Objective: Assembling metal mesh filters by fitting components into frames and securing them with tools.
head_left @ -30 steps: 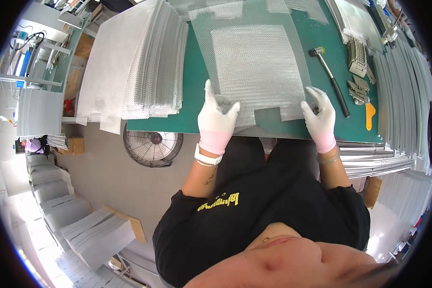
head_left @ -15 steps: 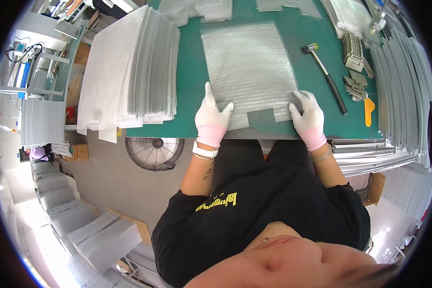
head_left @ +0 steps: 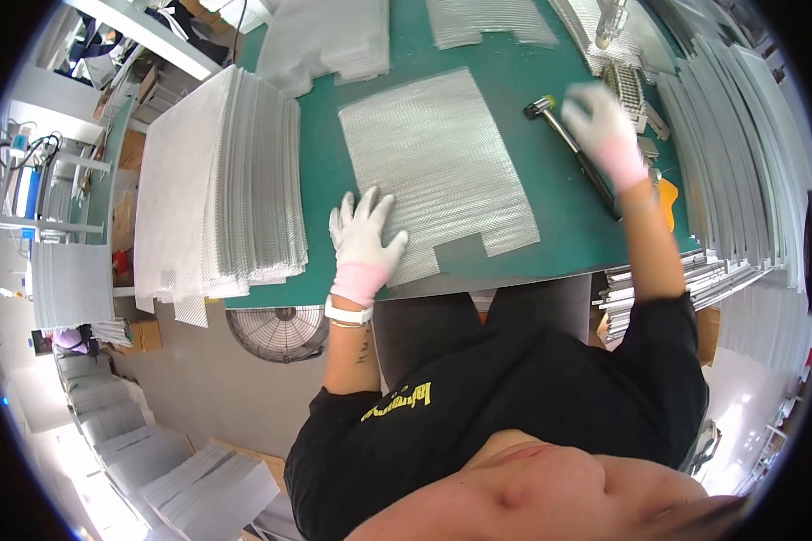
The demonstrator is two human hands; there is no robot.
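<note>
A silvery mesh sheet with a notch in its near edge lies flat on the green table. My left hand, in a white glove with a pink cuff, rests on the sheet's left edge with fingers spread. Off to the right, my right hand, gloved alike, is over the table beside a rack of small metal pieces. It is blurred, but its fingers look apart and nothing shows in them. Just left of it lies a hammer with a black grip. An orange-yellow tool lies nearer me, partly behind my right forearm.
A tall stack of mesh sheets stands at the left. More mesh sheets lie at the back, one pile left of another. Grey panels line the right side. A floor fan stands below the table's front edge.
My right hand has let go of the sheet and moved right and away from me. My left hand has spread flat on the sheet. The whole view has shifted and tilted.
</note>
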